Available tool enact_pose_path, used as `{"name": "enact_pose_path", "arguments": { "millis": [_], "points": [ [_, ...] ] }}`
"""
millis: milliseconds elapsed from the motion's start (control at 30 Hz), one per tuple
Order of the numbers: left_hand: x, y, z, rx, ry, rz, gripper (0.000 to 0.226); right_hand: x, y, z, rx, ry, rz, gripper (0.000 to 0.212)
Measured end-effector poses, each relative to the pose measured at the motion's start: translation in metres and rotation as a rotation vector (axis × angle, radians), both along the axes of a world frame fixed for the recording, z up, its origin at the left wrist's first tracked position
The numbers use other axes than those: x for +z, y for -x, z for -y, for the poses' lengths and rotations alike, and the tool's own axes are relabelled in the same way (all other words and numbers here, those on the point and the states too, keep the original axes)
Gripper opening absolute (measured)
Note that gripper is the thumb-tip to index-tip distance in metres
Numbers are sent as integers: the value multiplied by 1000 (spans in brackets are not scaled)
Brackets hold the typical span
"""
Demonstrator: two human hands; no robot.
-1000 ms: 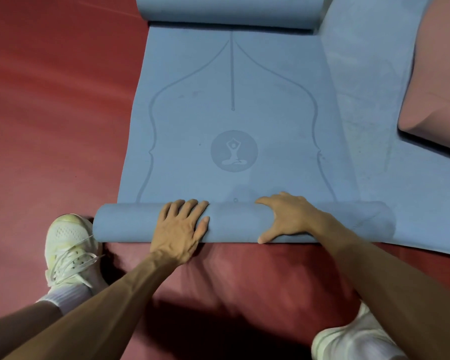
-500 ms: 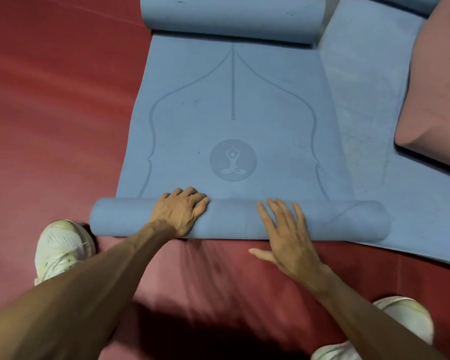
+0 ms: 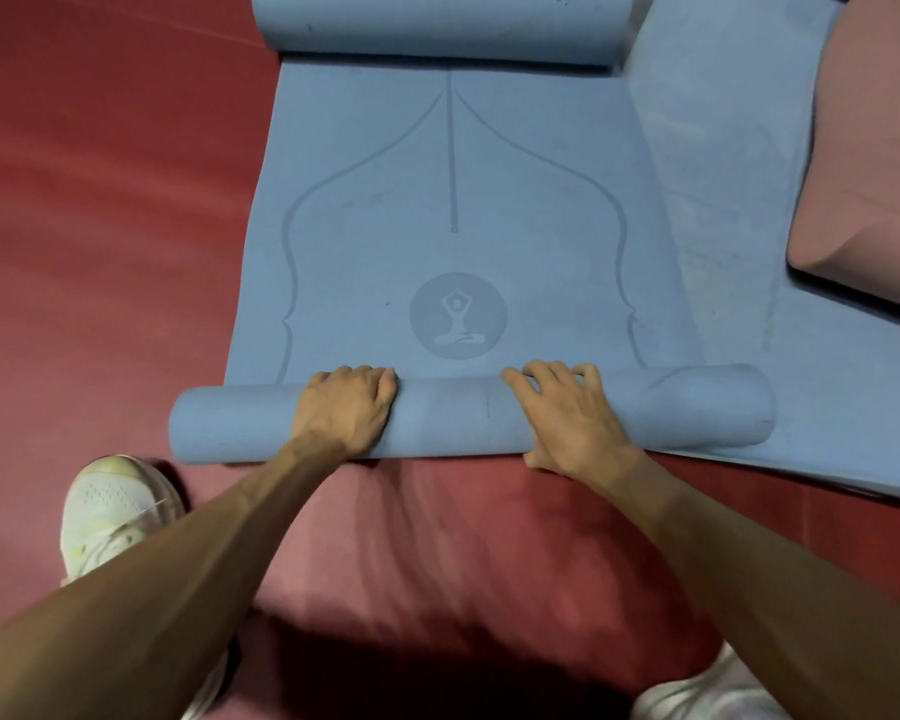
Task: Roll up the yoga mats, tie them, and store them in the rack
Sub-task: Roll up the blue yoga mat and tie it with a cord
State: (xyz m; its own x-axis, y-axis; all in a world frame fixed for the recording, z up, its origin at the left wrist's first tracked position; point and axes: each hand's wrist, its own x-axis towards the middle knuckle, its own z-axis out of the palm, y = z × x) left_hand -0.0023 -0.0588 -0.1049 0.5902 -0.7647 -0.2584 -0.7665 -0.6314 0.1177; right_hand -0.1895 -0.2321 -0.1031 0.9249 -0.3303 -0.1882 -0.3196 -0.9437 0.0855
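A blue yoga mat with a printed seated-figure emblem lies on the red floor. Its near end is rolled into a tube running left to right; its far end is also curled into a roll. My left hand lies over the left half of the near roll, fingers curled over its top edge. My right hand lies over the right half, fingers bent over the top and thumb at the near side. Both hands press on the roll.
A second blue mat lies flat to the right, partly under the first. A pink mat with a folded corner rests on it at the far right. My white shoes stand on the red floor near the roll.
The right hand has moved from the near side of the roll up onto its top. The roll has advanced toward the emblem. The left hand stays on the roll.
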Motion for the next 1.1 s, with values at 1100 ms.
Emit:
{"name": "enact_pose_path", "arguments": {
  "millis": [1100],
  "points": [
    [4,11,-19,24,-32,-246,53,5,33,-27,109,-64,147,113]
  ]
}}
